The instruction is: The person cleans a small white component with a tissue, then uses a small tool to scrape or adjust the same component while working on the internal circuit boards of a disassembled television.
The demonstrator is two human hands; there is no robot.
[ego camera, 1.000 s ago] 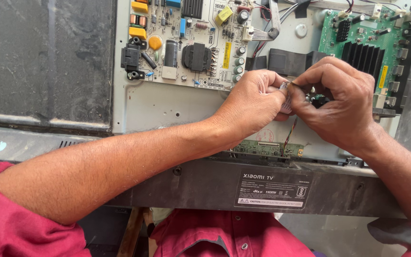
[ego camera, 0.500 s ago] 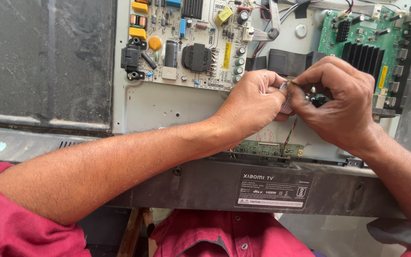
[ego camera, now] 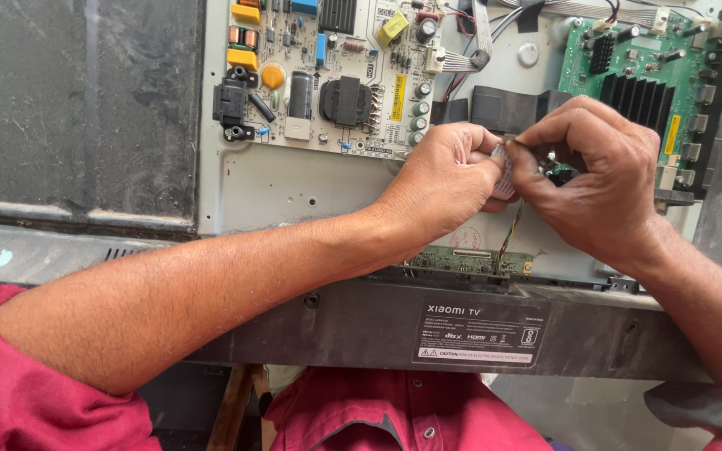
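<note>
Nothing has shifted since the earlier frames: left hand [ego camera: 444,179] and right hand [ego camera: 599,188] stay pressed together, both pinching a small white ribbon cable end [ego camera: 503,167] over the grey metal back panel [ego camera: 294,188], between the beige power board [ego camera: 336,75] and green main board [ego camera: 637,75].

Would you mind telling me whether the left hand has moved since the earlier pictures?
No. The left hand keeps its place just below the pale circuit board and pinches the same small white piece against the right hand.
</note>
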